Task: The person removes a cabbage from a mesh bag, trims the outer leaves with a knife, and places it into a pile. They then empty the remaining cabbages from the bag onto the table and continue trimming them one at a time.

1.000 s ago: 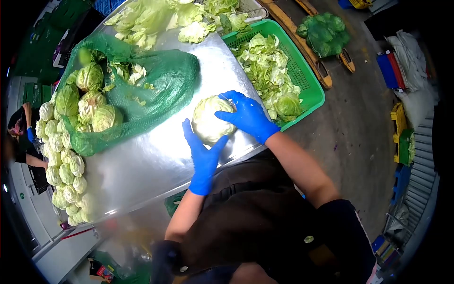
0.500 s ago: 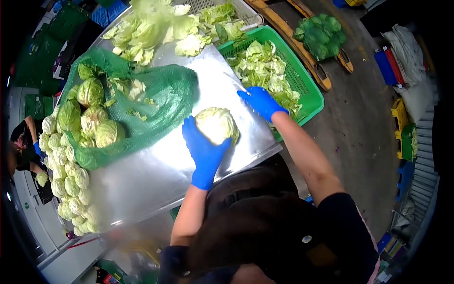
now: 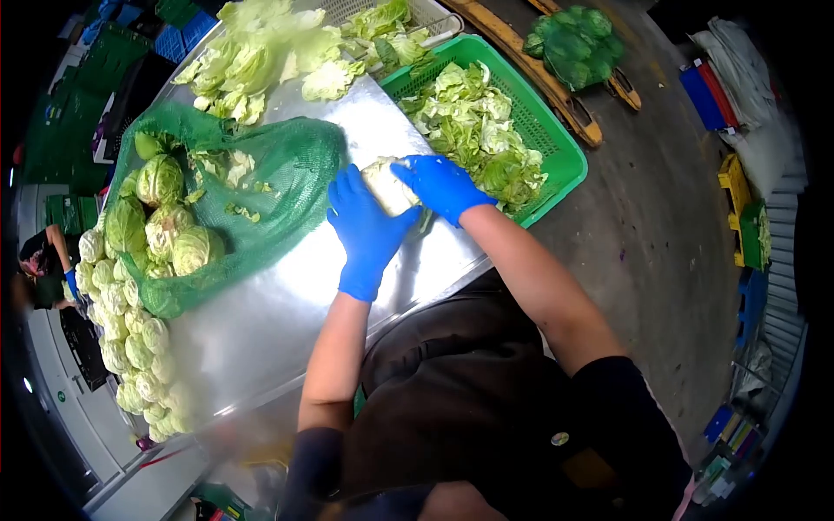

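Note:
A pale, trimmed cabbage (image 3: 387, 186) rests on the shiny metal table (image 3: 269, 326) in front of me. My left hand (image 3: 365, 227), in a blue glove, wraps round its near left side with the thumb towards me. From the right, my gloved right hand (image 3: 443, 187) lies over the cabbage with its fingers bent against the top and side. Both hands cover much of the cabbage, and whether the right fingers also pinch a leaf is hidden. To the left, a green net bag (image 3: 291, 156) lies spread open with several untrimmed cabbages (image 3: 162, 181) in it.
Beyond my right hand stands a green crate (image 3: 569, 169) of loose leaves (image 3: 469, 113). More leaves (image 3: 252, 61) lie at the table's far end. Trimmed cabbages (image 3: 139, 352) are piled along the left edge. A netted cabbage bag (image 3: 575, 48) sits by a pallet. Another person (image 3: 39, 260) works far left.
My right hand has moved left from beside the green crate onto the cabbage. My left hand has kept hold of it. The whole view has shifted slightly.

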Available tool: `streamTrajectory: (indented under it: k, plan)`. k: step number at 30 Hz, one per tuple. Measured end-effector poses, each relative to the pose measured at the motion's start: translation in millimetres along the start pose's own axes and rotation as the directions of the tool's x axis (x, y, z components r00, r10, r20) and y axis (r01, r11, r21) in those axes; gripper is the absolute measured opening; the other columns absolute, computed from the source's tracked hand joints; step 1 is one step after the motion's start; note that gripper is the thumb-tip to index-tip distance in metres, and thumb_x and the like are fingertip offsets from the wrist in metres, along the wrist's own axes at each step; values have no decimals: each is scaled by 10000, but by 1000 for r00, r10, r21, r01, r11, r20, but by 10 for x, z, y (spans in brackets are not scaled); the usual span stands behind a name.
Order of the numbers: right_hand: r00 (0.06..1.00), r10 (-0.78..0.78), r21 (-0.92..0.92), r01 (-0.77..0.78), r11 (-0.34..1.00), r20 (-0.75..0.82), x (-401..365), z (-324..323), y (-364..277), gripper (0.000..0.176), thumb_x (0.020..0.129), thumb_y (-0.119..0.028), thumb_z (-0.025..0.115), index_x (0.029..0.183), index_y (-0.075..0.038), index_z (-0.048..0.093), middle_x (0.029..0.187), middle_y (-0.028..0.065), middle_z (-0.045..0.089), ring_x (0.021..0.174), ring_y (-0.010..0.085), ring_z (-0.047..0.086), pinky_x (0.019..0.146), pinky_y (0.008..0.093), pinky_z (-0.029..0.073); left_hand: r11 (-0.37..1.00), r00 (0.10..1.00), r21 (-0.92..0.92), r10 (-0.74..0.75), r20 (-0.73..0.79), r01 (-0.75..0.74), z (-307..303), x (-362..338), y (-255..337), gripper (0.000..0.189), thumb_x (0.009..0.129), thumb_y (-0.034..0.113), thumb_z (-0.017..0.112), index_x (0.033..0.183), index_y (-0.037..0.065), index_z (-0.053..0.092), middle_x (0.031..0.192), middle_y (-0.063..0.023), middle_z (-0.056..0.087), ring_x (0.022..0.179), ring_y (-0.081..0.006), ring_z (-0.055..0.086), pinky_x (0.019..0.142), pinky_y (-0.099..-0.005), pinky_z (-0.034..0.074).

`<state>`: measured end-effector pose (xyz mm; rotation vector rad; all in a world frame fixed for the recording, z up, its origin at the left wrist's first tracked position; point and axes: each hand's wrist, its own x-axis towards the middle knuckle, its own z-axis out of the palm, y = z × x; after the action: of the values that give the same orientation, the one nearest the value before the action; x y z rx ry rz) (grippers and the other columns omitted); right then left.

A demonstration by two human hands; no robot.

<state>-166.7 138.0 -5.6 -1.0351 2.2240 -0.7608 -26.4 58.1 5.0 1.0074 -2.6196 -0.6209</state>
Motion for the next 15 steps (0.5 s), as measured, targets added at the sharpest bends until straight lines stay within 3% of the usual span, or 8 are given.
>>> streamTrajectory:
  k: [1, 4, 6, 8, 10, 11, 14, 15]
  plan:
    - [993, 76, 22, -74, 997, -90, 30, -30, 42, 492, 952, -484, 472, 1006, -41, 680, 1042, 225, 667, 960, 414, 633, 843, 495, 500, 999, 998, 39, -32, 61, 30, -26, 27, 23, 1122, 555, 436, 857, 1415, -31, 308, 1450, -234, 359, 1374, -430, 297, 1076, -554, 295]
    - [989, 144, 237, -149, 960, 38, 153, 17, 574, 453, 900, -452, 564, 971, -21, 683, 952, 229, 675, 907, 422, 642, 788, 487, 505, 991, 991, 36, 126, 47, -128, -61, -89, -108, 1102, 554, 415, 857, 1414, -16, 319, 1440, -237, 368, 1351, -430, 326, 1075, -555, 298]
    - [982, 52, 150, -25, 988, -180, -67, 68, 550, 458, 852, -439, 609, 980, -4, 675, 889, 244, 668, 872, 419, 649, 763, 480, 506, 981, 982, -76, 183, 39, -180, -136, -142, -226, 1064, 536, 382, 865, 1390, 17, 346, 1441, -246, 362, 1340, -446, 342, 1101, -509, 308]
    - [941, 337, 624, -265, 735, 3, -148, 122, 781, 409, 814, -364, 625, 961, 13, 678, 940, 233, 682, 918, 378, 658, 810, 460, 515, 942, 951, -162, 305, 49, -294, -189, -167, -421, 1039, 537, 368, 867, 1381, 32, 361, 1437, -252, 366, 1341, -444, 340, 1118, -506, 299]
    - [898, 413, 170, -387, 906, -154, -161, 170, 1171, 430, 833, -358, 639, 1077, -4, 667, 1039, 219, 682, 964, 351, 664, 838, 458, 517, 913, 919, -192, 384, 95, -361, -278, -127, -513, 1044, 530, 361, 877, 1391, 65, 367, 1470, -248, 336, 1377, -449, 296, 1145, -512, 271]
    - [911, 272, 32, -276, 961, -311, -214, 242, 1148, 533, 854, -384, 656, 1242, -23, 604, 1156, 230, 649, 1044, 338, 650, 889, 447, 505, 894, 895, -203, 428, 124, -400, -296, -77, -562, 1050, 525, 357, 880, 1394, 72, 365, 1481, -246, 325, 1388, -450, 281, 1148, -513, 268]
    - [929, -57, 220, 146, 965, -364, -518, -104, 98, 660, 838, -397, 699, 1354, -26, 523, 1258, 226, 608, 1166, 371, 584, 977, 411, 467, 870, 866, -219, 477, 150, -441, -371, -32, -473, 1132, 520, 353, 878, 1461, 89, 306, 1532, -248, 247, 1430, -456, 201, 1163, -522, 243]
    - [979, -82, 277, 133, 952, -188, -517, -49, 72, 686, 822, -431, 712, 1354, -40, 527, 1249, 232, 607, 1134, 346, 605, 951, 399, 482, 884, 894, -250, 432, 116, -395, -388, -56, -401, 1151, 521, 344, 877, 1475, 87, 287, 1538, -253, 228, 1433, -457, 192, 1165, -525, 236]
